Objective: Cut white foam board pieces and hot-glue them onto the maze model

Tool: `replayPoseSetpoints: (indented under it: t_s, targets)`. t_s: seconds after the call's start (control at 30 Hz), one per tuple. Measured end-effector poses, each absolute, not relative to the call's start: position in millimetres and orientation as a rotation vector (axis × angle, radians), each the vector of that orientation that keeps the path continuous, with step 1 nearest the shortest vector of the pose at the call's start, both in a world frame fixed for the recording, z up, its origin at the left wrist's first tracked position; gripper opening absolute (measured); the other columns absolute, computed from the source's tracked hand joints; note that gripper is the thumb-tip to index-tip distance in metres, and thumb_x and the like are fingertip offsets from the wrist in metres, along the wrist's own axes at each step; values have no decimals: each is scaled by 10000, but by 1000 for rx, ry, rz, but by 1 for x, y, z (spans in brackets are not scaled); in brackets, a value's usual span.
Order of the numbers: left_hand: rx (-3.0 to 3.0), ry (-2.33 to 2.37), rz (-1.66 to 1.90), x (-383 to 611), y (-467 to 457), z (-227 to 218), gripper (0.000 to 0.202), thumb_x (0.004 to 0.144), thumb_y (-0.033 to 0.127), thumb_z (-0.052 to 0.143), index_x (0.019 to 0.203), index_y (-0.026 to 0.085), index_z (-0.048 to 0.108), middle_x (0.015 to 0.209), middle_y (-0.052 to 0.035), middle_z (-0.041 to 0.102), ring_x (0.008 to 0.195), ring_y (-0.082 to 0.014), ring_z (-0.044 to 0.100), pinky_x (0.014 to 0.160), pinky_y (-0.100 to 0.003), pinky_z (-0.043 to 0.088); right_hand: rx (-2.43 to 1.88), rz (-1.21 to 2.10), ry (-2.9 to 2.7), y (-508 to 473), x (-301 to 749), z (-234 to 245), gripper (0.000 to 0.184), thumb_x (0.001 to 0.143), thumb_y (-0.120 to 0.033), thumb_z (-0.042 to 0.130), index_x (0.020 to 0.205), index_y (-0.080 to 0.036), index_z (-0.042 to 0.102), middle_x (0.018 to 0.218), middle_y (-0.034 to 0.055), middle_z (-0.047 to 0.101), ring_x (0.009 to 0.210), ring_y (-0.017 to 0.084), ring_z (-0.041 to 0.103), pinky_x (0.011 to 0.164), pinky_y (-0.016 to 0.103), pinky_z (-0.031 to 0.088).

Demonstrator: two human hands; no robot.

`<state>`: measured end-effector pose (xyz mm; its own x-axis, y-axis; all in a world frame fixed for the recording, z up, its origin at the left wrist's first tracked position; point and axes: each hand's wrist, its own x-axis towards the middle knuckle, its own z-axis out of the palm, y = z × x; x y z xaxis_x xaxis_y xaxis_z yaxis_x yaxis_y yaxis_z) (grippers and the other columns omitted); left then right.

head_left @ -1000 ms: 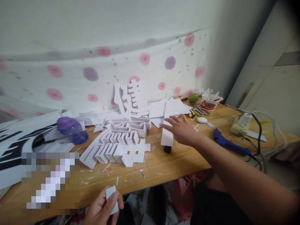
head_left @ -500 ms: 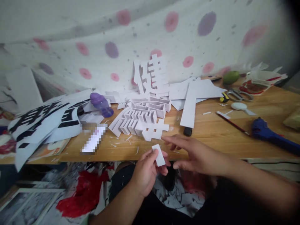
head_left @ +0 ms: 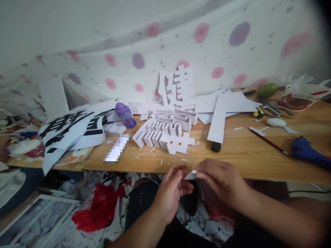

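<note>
Between the thumb and fingers of my right hand (head_left: 219, 181) is a small white board piece (head_left: 190, 175), tilted nearly edge-on, in front of the table edge. Just left of it, my left hand (head_left: 170, 193) has its fingers apart and curled, close to the piece; whether they touch it I cannot tell. On the table beyond stands a folded white three-dimensional character (head_left: 165, 129) with thin upright walls. Behind it a flat cut-out white character (head_left: 178, 88) stands upright. A long white strip (head_left: 217, 119) lies to the right, its near end over a small black object (head_left: 216, 147).
A blue glue gun (head_left: 307, 150), scissors (head_left: 278, 109), a tape measure (head_left: 258, 112) and a dark red pencil (head_left: 269, 140) lie on the right. Leftward are a purple bottle (head_left: 126, 115) and printed sheets (head_left: 74, 127). White scraps and a red bag (head_left: 98, 210) are below.
The small white piece has passed from my left hand to my right, which moved in and closed on it. My left fingers have loosened. The view has shifted left.
</note>
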<state>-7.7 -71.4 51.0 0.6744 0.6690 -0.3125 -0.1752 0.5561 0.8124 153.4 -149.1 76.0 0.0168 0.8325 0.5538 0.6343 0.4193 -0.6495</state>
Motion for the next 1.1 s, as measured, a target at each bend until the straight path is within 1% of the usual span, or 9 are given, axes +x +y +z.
replayPoseSetpoints:
  t_s: [0.13,0.4,0.53,0.63,0.83,0.9,0.97,1.03,1.1]
  targets:
    - [966,573,583,-12,-72,60,255,801,371,687,902,138,663,847,-76,665,746,-169,634,695,-290,505,-1320,574,-1449,-147,156,79,270,964,-343,498,802,-171,629,702,14,620,637,119,574,584,211,448]
    - [871,495,511,-9,-79,58,351,686,433,782,839,154,631,720,-30,639,642,-148,616,607,-270,510,-1300,797,-1431,-144,147,80,342,937,-408,513,748,-138,603,678,14,617,619,99,558,575,190,430]
    - [974,639,486,-10,-77,51,282,686,350,799,733,143,613,677,-3,622,636,-129,605,597,-237,494,-1379,863,-1521,-145,164,77,326,915,-402,519,786,-128,640,688,12,628,612,100,562,562,189,449]
    - [929,706,508,-8,-72,51,297,676,349,802,783,141,619,669,-22,650,626,-141,597,559,-234,483,-1520,772,-1507,-157,212,81,233,870,-351,576,894,-139,669,810,28,665,713,131,598,650,230,489]
    - [801,651,578,8,-76,62,300,670,306,797,808,144,586,661,-12,617,569,-113,544,466,-201,440,-1639,408,-1259,-189,249,88,314,908,-417,530,1055,-161,636,948,84,637,853,194,590,798,347,487]
    - [728,636,548,15,-78,63,304,672,306,798,798,151,570,643,18,571,530,-86,505,434,-181,413,-1555,436,-1394,-192,224,87,356,921,-352,530,1247,-214,568,1053,76,608,926,185,580,829,330,484]
    - [679,603,523,19,-82,63,301,686,309,793,769,152,551,626,31,545,510,-70,481,428,-170,402,-1460,454,-1654,-192,194,85,497,941,-218,461,1430,-245,375,1214,91,530,1066,176,532,915,331,464]
    - [654,562,503,20,-85,64,298,700,315,786,749,147,545,596,33,534,496,-64,469,434,-164,400,-1381,453,-1792,-188,171,82,596,926,-97,378,1485,-263,255,1299,94,463,1170,160,472,986,327,431]
    - [622,541,498,21,-87,66,297,699,315,787,746,140,552,568,33,528,489,-61,468,438,-159,400,-1337,429,-1821,-183,160,77,656,888,-38,349,1489,-277,240,1303,91,457,1179,152,470,988,311,435]
